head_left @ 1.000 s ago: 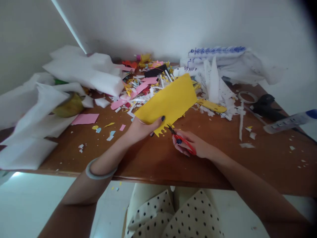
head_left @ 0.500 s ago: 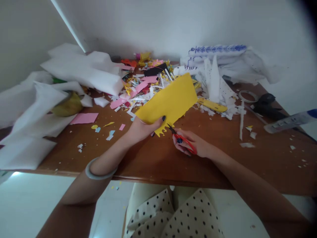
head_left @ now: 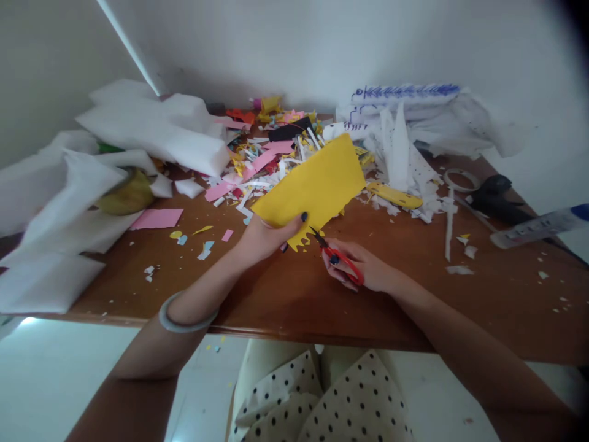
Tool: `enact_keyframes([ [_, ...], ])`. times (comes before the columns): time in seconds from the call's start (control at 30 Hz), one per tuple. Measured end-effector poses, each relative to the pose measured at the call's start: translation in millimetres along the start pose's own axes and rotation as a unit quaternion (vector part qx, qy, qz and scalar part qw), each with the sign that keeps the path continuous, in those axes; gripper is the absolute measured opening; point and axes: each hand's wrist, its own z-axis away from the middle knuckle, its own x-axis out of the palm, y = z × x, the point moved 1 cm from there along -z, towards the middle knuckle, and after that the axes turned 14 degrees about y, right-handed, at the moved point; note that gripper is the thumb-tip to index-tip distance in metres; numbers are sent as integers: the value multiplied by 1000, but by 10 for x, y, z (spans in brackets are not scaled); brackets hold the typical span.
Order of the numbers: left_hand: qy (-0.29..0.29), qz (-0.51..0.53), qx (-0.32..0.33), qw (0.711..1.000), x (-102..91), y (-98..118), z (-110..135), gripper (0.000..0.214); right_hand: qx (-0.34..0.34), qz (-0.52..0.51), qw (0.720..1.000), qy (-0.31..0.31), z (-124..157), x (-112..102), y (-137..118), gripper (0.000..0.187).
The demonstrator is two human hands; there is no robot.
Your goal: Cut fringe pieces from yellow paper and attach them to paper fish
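Observation:
My left hand [head_left: 265, 238] pinches the near corner of a yellow paper sheet [head_left: 317, 184], thumb on top, and holds it tilted above the brown table [head_left: 285, 294]. The sheet's lower edge is cut into a jagged zigzag. My right hand [head_left: 363, 270] is closed around small red-handled scissors [head_left: 338, 256], whose dark blades point up-left and touch that jagged edge.
Coloured paper scraps [head_left: 262, 159] pile up at the table's back centre. White foam sheets [head_left: 151, 132] cover the left side, white marked paper [head_left: 409, 116] the back right. A yellow cutter [head_left: 394, 195], tape ring [head_left: 460, 179], black tool [head_left: 494, 196] and a tube [head_left: 538, 226] lie right.
The scissors and my right hand have shifted very slightly along the jagged edge; the yellow sheet has barely moved.

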Motion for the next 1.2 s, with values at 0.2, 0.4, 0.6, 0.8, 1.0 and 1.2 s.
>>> enact_keyframes([
  [0.2,-6,2,-16,1000,-4,-27,4,52,-1,-1,1000,2,-11,-5,9,26],
  [0.4,-18,5,-27,999,20,-8,34,52,-19,-15,1000,-7,-23,2,62,31],
  [0.6,-14,11,-28,999,55,3,57,48,-16,-9,1000,-1,-19,25,56,29],
  [0.8,13,45,-5,999,-100,-30,-131,38,-69,246,963,85,-4,-73,-155,19],
  [1.0,-72,33,-2,997,-306,43,-334,28,-93,524,840,103,11,-141,-247,17],
  [1.2,-85,7,-55,995,-251,5,-227,35,-71,520,850,49,19,-113,-268,14],
])
